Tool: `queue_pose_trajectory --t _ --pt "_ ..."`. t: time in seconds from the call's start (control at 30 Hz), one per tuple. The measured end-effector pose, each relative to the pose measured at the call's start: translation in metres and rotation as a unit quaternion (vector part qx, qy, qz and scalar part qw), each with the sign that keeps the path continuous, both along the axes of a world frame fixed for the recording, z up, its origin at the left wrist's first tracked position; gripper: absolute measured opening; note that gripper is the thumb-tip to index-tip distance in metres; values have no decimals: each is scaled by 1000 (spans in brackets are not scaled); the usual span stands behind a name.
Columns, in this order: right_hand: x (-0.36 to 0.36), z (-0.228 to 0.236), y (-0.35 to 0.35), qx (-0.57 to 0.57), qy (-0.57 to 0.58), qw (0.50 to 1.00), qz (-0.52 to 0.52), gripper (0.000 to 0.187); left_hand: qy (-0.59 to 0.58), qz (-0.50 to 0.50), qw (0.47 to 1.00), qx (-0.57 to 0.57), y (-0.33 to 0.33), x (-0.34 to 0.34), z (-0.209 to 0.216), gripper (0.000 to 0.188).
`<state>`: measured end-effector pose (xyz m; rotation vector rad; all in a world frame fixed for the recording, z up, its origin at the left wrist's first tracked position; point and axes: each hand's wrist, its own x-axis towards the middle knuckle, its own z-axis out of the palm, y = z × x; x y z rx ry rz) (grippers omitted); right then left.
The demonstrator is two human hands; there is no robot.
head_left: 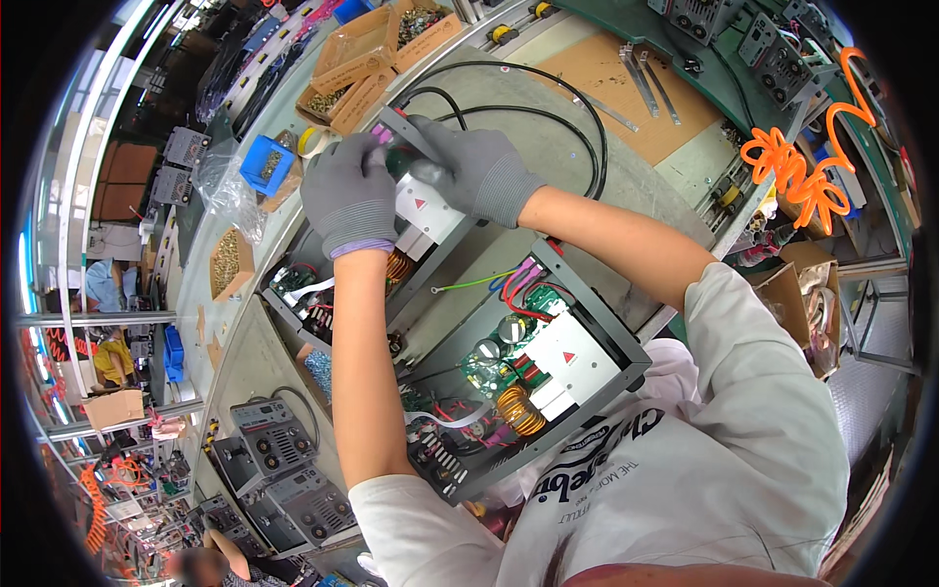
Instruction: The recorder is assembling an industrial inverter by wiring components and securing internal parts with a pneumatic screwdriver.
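Note:
Both my hands wear grey knitted gloves and work at the far end of an open metal chassis [427, 207] with electronics inside. The fingers of my left hand [349, 193] are curled beside the purple wire ends, and what they hold is hidden. My right hand [476, 168] reaches over the dark end panel [403, 127], fingers on its outer side and thumb inside, slightly blurred. A thick black cable [548, 70] loops away behind that end. Closer to me lies a second open chassis [587, 364], with a copper coil [520, 410], green boards and a loose yellow-green wire [476, 285].
Cardboard boxes of small parts [357, 59] and a blue bin [265, 164] stand at the far left. Metal strips [641, 83] lie on brown board. An orange coiled hose [807, 176] hangs at right. Finished-looking grey machines [279, 440] stand lower left.

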<state>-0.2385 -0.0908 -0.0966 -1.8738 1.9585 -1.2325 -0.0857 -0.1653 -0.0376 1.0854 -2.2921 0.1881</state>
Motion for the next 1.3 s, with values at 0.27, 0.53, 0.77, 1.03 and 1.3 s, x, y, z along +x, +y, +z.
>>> queue_pose_trajectory --t 0.27,0.53,0.77,1.03,1.3 --pt "-19 23 -46 182 -40 982 39 54 17 17 992 122 28 37 15 30" --pt "-14 31 -31 239 -27 965 105 52 -44 10 982 184 35 80 -20 32" --pt "-191 -38 11 199 10 967 -158 40 -20 -30 953 301 70 81 -2 30" --pt "-236 -124 39 328 237 876 -263 43 -12 -17 958 286 69 73 -11 32" --pt "-250 -118 20 489 19 826 -280 40 -7 -31 960 279 65 73 -20 32"
